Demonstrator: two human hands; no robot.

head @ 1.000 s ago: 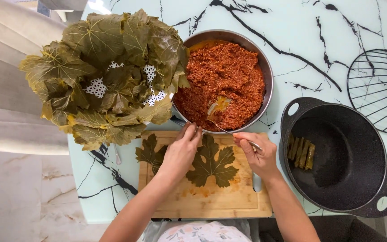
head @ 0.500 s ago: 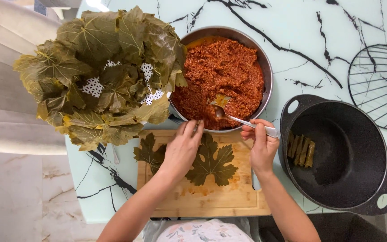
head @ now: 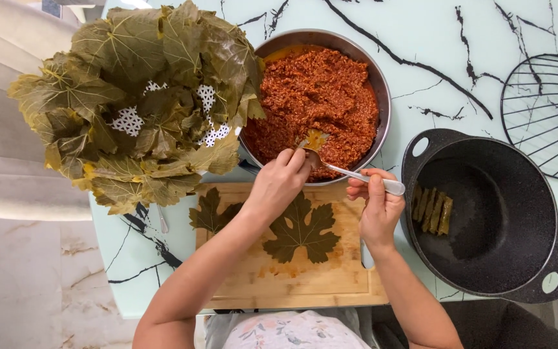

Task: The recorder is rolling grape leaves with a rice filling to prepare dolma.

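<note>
The right hand [head: 377, 205] grips a spoon [head: 350, 173] whose bowl is in the red filling [head: 318, 97] inside the metal pan [head: 382, 110]; the left hand [head: 279, 182] has fingers curled at the spoon's bowl, above a vine leaf [head: 298, 229] on the cutting board [head: 305, 284]

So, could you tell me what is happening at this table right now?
A person is working over a wooden cutting board where a flat vine leaf lies spread out. The right hand holds a spoon whose bowl sits in the pan of red rice filling, and the left hand reaches to the spoon's tip at the pan's edge. A colander heaped with vine leaves stands at the left. A few rolled leaves lie in the black pot.
</note>
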